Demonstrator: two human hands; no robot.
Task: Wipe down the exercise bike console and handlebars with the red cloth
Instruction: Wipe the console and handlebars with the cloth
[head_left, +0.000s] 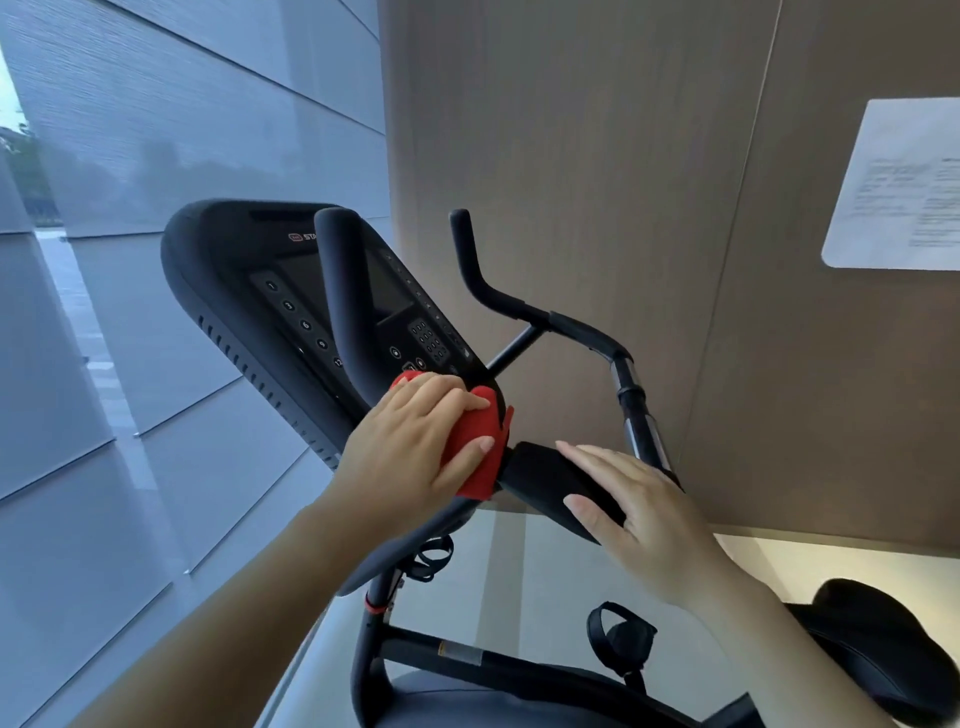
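The black exercise bike console (249, 291) tilts up at centre left, with a dark screen and button rows. Black handlebars (498, 301) curve up behind it and to the right. My left hand (415, 441) presses the red cloth (480, 441) flat against the console's lower edge, where the near handlebar upright (343, 291) meets it. My right hand (639, 514) lies with fingers spread on the black padded armrest (540, 483) just right of the cloth, holding nothing. Part of the cloth is hidden under my left palm.
A glass wall runs along the left. A brown panelled wall stands behind the bike, with a white printed notice (893, 187) at upper right. The bike frame (467, 654), pedal strap (618, 634) and black saddle (878, 649) are below and at lower right.
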